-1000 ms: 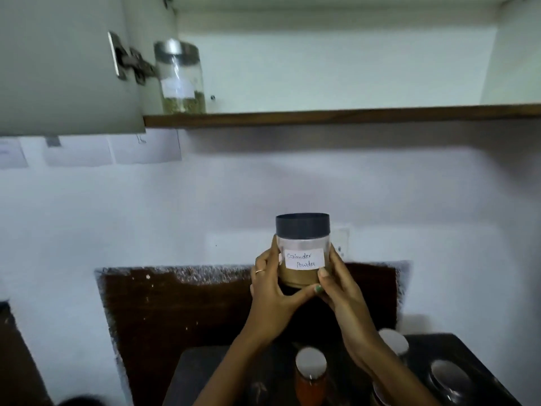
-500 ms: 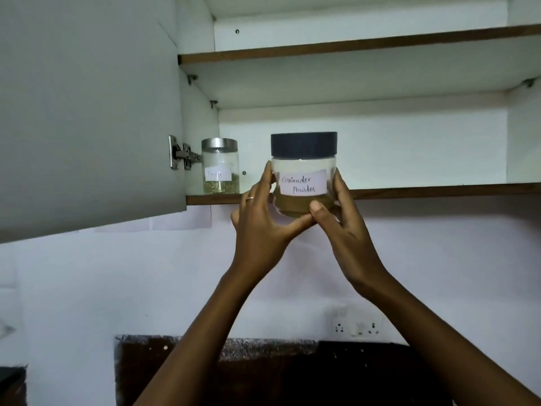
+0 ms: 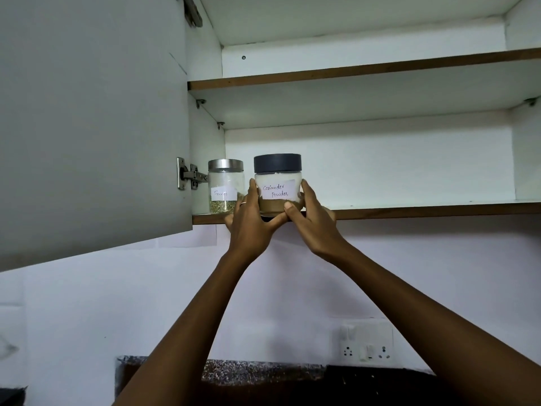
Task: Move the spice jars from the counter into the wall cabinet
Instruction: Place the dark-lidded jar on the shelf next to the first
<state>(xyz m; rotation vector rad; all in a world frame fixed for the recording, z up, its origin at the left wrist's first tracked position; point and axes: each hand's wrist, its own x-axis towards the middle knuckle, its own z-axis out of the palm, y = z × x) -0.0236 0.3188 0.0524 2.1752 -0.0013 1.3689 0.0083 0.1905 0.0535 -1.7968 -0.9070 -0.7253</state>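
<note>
Coriander jar (image 3: pixel 277 186): upright at the front edge of the lower shelf (image 3: pixel 409 213), near its left end, just beside the fennel jar (image 3: pixel 225 186).
Left hand (image 3: pixel 248 221): grips the jar.
Right hand (image 3: pixel 310 218): grips the jar.

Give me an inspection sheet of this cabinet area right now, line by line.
Surface: lower cabinet shelf, wood-edged, white inside.
Job's things: coriander powder jar, dark lid, at the shelf's front edge; fennel jar, steel lid, standing on the shelf to its left.
Clutter: nothing seen.
Hands: left hand and right hand both grip the coriander jar.
Cables: nothing seen.
Surroundings: open cabinet door, upper shelf, wall socket panel.
</note>
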